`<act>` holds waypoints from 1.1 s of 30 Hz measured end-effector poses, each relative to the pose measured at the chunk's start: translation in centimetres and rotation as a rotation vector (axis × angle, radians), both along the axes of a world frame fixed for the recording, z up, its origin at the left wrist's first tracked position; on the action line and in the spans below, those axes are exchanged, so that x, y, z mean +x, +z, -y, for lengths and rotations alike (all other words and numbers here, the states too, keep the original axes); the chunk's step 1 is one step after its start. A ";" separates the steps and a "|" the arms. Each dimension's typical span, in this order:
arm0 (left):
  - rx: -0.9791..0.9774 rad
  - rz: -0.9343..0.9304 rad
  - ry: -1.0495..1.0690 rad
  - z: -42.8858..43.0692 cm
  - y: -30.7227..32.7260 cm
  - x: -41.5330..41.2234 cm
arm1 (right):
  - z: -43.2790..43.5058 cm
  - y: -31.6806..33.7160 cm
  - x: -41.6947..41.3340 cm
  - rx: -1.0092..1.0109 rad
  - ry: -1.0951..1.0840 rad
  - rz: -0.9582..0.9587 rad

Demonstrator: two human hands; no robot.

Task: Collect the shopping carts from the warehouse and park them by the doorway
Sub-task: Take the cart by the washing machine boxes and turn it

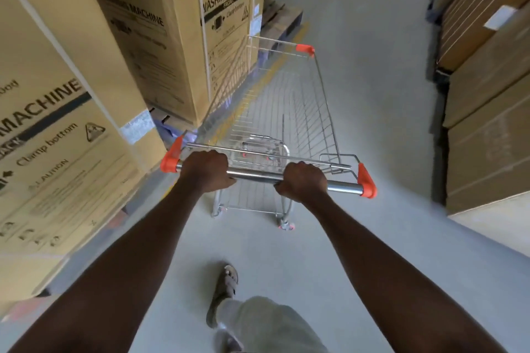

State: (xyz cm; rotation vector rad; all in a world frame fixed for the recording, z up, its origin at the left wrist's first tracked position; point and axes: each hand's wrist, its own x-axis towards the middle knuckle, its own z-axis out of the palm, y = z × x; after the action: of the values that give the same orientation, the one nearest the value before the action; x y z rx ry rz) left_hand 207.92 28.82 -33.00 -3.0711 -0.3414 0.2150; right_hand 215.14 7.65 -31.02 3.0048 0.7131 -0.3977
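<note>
A silver wire shopping cart [289, 106] with orange corner caps stands in front of me in a warehouse aisle, its basket empty. My left hand [205, 170] grips the left part of the cart's chrome handle bar [255, 175]. On the right part of the same bar my right hand [304, 182] is closed. The cart's left side runs close along the cardboard boxes. One rear wheel [285, 225] shows beneath the handle. No doorway is in view.
Tall washing machine cartons [160, 37] on pallets line the left side. Stacked brown boxes [487, 112] line the right. A grey concrete floor [372, 66] runs ahead between them, with a wooden pallet [282, 18] by the far cartons. My sandalled foot [225, 292] steps forward below.
</note>
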 end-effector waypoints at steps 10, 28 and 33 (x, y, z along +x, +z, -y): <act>0.039 0.084 0.126 6.5 -0.4 -4.8 | 4.6 -0.8 0.9 0.016 0.214 -0.004; -0.074 -0.095 0.723 30.4 -0.3 -12.3 | 20.2 -1.8 0.0 0.000 0.705 -0.129; -0.101 -0.072 0.788 33.7 -0.9 -12.9 | 23.3 -2.4 0.4 0.158 0.781 -0.010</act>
State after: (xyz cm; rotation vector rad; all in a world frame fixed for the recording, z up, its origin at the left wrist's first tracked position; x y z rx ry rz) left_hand 195.06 -4.91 -33.94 -2.8247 -1.5520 0.3659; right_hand 215.52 -15.65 -33.47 2.5440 1.8638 -0.3152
